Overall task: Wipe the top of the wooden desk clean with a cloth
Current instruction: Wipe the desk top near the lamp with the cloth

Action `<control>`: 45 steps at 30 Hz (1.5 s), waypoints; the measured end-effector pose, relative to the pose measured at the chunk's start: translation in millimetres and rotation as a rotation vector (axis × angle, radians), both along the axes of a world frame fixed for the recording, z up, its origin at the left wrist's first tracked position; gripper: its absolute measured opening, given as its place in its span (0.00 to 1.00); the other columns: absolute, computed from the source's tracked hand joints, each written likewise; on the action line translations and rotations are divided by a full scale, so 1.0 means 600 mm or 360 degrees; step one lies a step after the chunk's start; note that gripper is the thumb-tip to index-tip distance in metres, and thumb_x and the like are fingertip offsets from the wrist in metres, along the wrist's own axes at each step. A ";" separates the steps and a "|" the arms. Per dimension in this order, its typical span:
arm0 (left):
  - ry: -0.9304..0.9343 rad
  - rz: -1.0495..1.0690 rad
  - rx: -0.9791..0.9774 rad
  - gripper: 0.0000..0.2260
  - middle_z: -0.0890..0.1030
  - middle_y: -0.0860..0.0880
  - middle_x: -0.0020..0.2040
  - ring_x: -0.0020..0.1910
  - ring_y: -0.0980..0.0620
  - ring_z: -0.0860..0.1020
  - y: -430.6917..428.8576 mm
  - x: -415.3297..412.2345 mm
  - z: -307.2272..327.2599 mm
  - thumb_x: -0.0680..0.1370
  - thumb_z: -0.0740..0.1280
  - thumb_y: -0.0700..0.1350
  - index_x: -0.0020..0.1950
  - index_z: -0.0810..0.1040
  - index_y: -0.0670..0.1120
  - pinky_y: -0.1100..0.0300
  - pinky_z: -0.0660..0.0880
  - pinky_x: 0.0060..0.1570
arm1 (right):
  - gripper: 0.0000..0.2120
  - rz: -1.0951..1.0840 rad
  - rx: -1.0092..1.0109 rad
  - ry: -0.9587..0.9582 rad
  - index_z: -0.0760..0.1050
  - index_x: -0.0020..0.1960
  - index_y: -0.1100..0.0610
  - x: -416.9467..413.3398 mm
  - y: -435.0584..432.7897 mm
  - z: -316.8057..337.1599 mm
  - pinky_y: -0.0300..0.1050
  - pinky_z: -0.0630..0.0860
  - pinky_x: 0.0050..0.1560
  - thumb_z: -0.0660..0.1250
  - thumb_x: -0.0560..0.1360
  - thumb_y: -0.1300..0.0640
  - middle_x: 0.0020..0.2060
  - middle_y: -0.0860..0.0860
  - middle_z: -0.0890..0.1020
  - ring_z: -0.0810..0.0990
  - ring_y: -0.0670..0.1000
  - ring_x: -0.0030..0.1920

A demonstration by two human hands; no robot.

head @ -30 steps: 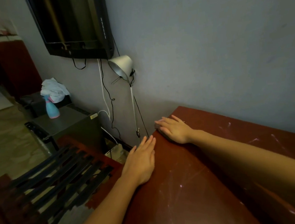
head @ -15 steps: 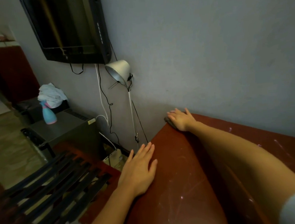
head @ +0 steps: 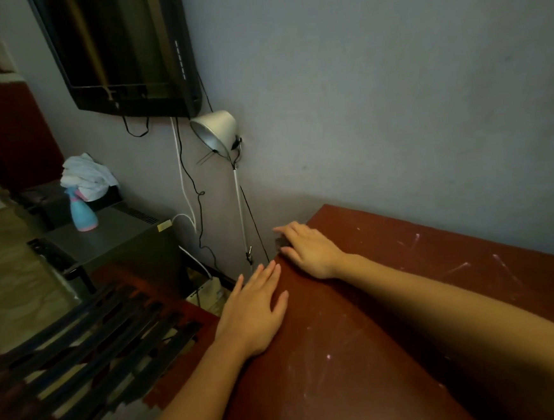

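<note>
Cloth (head: pixel 281 242) shows only as a small dark scrap at the far left corner of the wooden desk (head: pixel 364 362), poking out from under the fingers of the right hand (head: pixel 308 250). That hand lies palm down on it, fingers stretched out and only slightly bent, pressing rather than gripping. Most of the cloth is hidden beneath the palm. The right forearm crosses the desk top from the near right.

The left hand (head: pixel 254 314) rests flat on the desk's left edge, nearer than the right hand and just apart from it. Its fingers are straight and close together, it holds nothing, and its outer fingers hang past the edge.

The desk top is reddish brown and marked with pale scratches and specks, thickest toward the right.

Beyond the corner, against the grey wall, stands a lamp (head: pixel 218 128) with a white shade on a thin white stem, with black and white cables (head: pixel 188 190) hanging beside it. A dark television (head: pixel 124 49) is mounted on the wall above. To the far left a grey cabinet (head: pixel 115 242) carries a blue and pink spray bottle (head: pixel 82 212), with a crumpled white rag (head: pixel 87 176) just behind it. A dark slatted chair (head: pixel 80 341) stands at the near left, below the desk edge.
</note>
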State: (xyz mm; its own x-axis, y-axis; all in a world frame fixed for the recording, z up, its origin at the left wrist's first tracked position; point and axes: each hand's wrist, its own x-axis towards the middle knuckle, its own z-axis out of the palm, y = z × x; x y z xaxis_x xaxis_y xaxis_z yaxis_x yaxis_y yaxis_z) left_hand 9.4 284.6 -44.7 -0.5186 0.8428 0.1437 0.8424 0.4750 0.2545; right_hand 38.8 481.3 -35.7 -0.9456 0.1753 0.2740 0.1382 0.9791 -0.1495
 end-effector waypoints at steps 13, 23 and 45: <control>0.0000 -0.0009 0.0021 0.25 0.44 0.60 0.77 0.69 0.68 0.40 -0.001 -0.003 0.002 0.82 0.47 0.59 0.78 0.44 0.58 0.62 0.38 0.70 | 0.18 -0.0711 -0.0162 -0.0045 0.71 0.62 0.63 -0.016 0.174 0.017 0.50 0.65 0.62 0.48 0.83 0.55 0.64 0.61 0.73 0.72 0.60 0.63; -0.0001 0.0004 0.0017 0.25 0.46 0.59 0.78 0.76 0.61 0.45 -0.001 -0.001 0.003 0.83 0.48 0.58 0.79 0.46 0.56 0.62 0.39 0.70 | 0.29 -0.0430 -0.0108 -0.0362 0.48 0.78 0.57 0.063 0.057 0.005 0.45 0.45 0.76 0.47 0.82 0.44 0.78 0.54 0.50 0.48 0.51 0.77; -0.0018 0.0004 0.0032 0.25 0.46 0.59 0.78 0.76 0.60 0.46 0.000 -0.001 0.002 0.82 0.48 0.58 0.79 0.47 0.56 0.61 0.42 0.72 | 0.25 -0.0946 -0.0179 -0.0338 0.51 0.78 0.52 0.095 0.171 0.005 0.51 0.45 0.76 0.41 0.83 0.47 0.77 0.52 0.54 0.51 0.51 0.77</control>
State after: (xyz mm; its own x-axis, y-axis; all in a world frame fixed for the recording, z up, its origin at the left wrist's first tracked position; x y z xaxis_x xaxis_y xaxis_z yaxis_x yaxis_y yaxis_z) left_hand 8.7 284.3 -43.3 -0.5222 0.8387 0.1546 0.8384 0.4716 0.2732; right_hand 96.1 584.0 -32.9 -0.7098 0.7032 0.0408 0.6906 0.7061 -0.1564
